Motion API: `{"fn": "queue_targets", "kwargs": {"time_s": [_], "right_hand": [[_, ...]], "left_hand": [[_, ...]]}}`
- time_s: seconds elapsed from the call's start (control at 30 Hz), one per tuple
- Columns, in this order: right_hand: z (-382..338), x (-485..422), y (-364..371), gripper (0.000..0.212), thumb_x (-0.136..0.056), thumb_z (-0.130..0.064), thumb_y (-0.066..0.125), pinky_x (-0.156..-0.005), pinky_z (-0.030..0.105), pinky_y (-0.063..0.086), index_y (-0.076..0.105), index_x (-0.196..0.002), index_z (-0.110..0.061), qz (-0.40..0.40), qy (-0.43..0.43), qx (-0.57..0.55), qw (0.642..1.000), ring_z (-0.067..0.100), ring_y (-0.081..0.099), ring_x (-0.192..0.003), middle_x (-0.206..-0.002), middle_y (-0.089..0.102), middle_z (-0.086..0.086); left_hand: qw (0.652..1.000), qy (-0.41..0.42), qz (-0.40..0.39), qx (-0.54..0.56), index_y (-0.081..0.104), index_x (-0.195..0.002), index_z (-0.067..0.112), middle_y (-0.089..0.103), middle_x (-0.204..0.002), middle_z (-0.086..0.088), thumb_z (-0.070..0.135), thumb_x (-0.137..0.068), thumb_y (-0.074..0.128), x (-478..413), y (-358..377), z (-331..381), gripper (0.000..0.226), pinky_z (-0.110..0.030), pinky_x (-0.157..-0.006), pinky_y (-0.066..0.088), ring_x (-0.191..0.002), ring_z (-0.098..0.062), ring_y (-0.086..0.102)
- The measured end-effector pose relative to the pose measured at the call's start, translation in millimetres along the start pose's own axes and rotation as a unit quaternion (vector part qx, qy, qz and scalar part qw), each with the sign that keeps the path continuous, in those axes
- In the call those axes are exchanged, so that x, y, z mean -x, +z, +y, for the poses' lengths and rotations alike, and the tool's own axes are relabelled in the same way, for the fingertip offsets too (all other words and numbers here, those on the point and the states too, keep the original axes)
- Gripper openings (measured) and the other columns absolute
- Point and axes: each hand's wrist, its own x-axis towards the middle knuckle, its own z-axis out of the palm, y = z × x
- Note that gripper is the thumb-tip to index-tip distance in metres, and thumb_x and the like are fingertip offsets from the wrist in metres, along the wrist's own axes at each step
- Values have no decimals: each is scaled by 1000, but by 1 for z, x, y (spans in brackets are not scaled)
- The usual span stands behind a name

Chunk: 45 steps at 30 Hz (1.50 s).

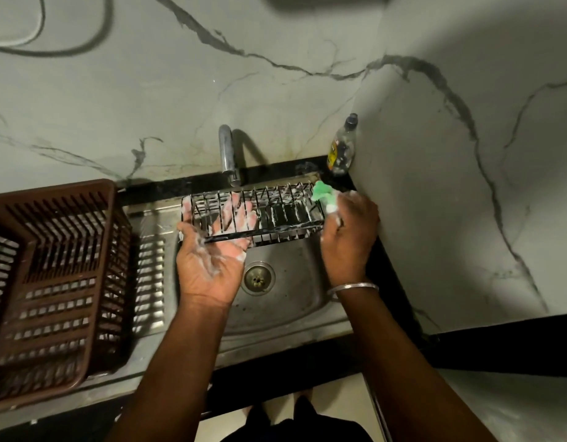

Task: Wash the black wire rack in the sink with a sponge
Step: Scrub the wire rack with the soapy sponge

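Note:
The black wire rack (283, 212), streaked with white foam, is held level above the steel sink (285, 311), just under the tap. My left hand (212, 256) supports it from below at its left end, palm up, soapy fingers reaching under the wires and thumb at the left rim. My right hand (347, 234) grips a green sponge (323, 194) and presses it against the rack's right end.
A chrome tap (227, 154) stands behind the rack. A dish soap bottle (341, 148) sits in the back right corner against the marble wall. A brown plastic dish basket (52, 282) fills the drainboard on the left. The drain (258, 277) lies below the rack.

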Motion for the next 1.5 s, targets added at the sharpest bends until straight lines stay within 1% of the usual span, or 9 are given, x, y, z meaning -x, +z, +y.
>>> {"fn": "queue_targets", "kwargs": {"time_s": [0.2,0.53,0.63,0.77,0.87,1.0,1.2,1.3,1.5], "right_hand": [[-33,2,10,37,-88,-11,49,-90,36,46,76,-112,-2,-79,-83,-53,992,33,56,-105,-114,64,15],[-62,-5,20,28,-88,-1,63,-87,38,50,75,-113,-1,-34,-5,-86,996,29,55,-103,-109,65,15],[-77,11,21,26,-91,-7,57,-87,41,52,73,-111,-2,-111,-138,-57,983,32,58,-101,-111,66,15],[-63,13,15,36,-93,-14,45,-86,43,53,74,-110,-3,-88,-80,-50,992,31,58,-99,-108,66,13],[-61,27,10,29,-92,-2,52,-85,41,51,74,-110,-2,-142,-204,-47,967,30,56,-100,-108,64,13],[-36,28,0,31,-85,-1,51,-83,43,49,75,-105,-1,-81,-183,-50,978,34,58,-94,-105,66,14],[1,29,-10,27,-90,-11,54,-95,48,46,71,-109,-1,-62,-180,-26,981,34,56,-113,-117,63,17],[10,33,-10,28,-94,-15,57,-106,47,42,62,-120,-6,-113,-195,-3,974,33,52,-124,-129,56,16],[1,1,-16,19,-92,-2,52,-86,38,51,68,-101,0,-63,-219,-68,971,30,59,-101,-109,66,19]], "left_hand": [[1000,-3,12,-11,53,-155,22,60,-151,-21,52,-108,49,-4,-7,6,56,-63,-110,47,-140,-43,58],[1000,-22,-1,-6,45,-162,36,59,-151,-24,49,-105,49,2,-3,-5,58,-66,-120,37,-140,-45,58],[999,-21,-10,-25,42,-163,29,51,-159,-22,51,-109,44,1,-5,-3,58,-61,-122,37,-145,-42,52],[999,-22,-14,-19,46,-159,31,59,-151,-24,50,-105,51,2,-7,-1,57,-63,-115,44,-139,-43,59],[1000,-14,-7,-16,38,-165,24,49,-160,-24,53,-100,62,3,-5,7,76,-62,-118,43,-146,-44,51],[1000,-2,-7,11,84,-114,28,68,-142,-20,52,-107,44,4,-1,9,47,-61,-111,49,-130,-39,67],[998,-9,24,54,53,-154,22,67,-141,-25,51,-107,46,4,-1,12,56,-63,-108,53,-126,-43,69],[996,-20,48,75,57,-147,15,69,-133,-31,48,-109,47,6,5,17,51,-66,-106,52,-120,-49,70],[990,-31,130,34,63,-127,9,75,-110,-33,34,-108,59,8,13,16,31,-67,-87,60,-91,-53,76]]}}
